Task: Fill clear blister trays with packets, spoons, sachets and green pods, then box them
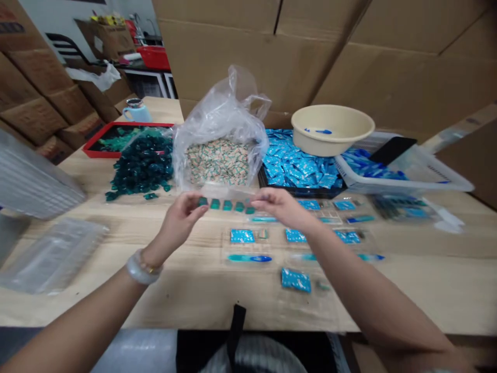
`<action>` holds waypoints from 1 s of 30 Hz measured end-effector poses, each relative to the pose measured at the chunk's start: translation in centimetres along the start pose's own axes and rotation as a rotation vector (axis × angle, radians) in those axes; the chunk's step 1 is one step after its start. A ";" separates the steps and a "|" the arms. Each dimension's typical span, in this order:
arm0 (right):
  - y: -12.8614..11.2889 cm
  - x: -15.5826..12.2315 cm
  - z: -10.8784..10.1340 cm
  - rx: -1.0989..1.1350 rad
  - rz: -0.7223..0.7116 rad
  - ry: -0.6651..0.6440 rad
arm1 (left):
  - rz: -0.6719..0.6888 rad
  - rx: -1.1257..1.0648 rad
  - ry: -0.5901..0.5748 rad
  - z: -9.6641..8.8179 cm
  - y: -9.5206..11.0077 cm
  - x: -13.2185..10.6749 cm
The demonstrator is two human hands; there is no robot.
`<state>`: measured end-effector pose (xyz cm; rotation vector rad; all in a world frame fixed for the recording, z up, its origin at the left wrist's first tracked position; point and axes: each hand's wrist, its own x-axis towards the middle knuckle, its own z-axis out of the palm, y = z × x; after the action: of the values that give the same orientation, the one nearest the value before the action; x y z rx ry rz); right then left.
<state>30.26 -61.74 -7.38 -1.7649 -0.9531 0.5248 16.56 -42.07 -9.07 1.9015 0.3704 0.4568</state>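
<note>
My left hand (179,220) and my right hand (281,207) hold opposite ends of a clear plastic blister strip (227,203), which carries a row of several dark teal pods. Just beyond it, a heap of dark green pods (143,165) lies on the wooden table (186,305). A clear plastic bag (221,119) of small patterned sachets stands behind my hands. Below my right hand lie clear blister trays (295,248) holding blue sachets and blue sticks.
A black tray of blue sachets (298,163) sits at the back, beside a beige plastic basin (332,129) and a white basket (404,173). Further left are a red tray (104,140) and a mug (136,111). Stacked clear trays (50,254) lie at the left; cardboard boxes wall the back.
</note>
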 end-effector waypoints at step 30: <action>4.2 -6.5 10.4 -0.928 -0.399 0.092 | 0.058 0.920 0.125 -9.8 -8.2 -9.2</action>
<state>20.36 -61.69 -15.80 -2.2637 -1.5848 -0.3251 3.46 -35.43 -14.74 2.7833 0.6889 0.4874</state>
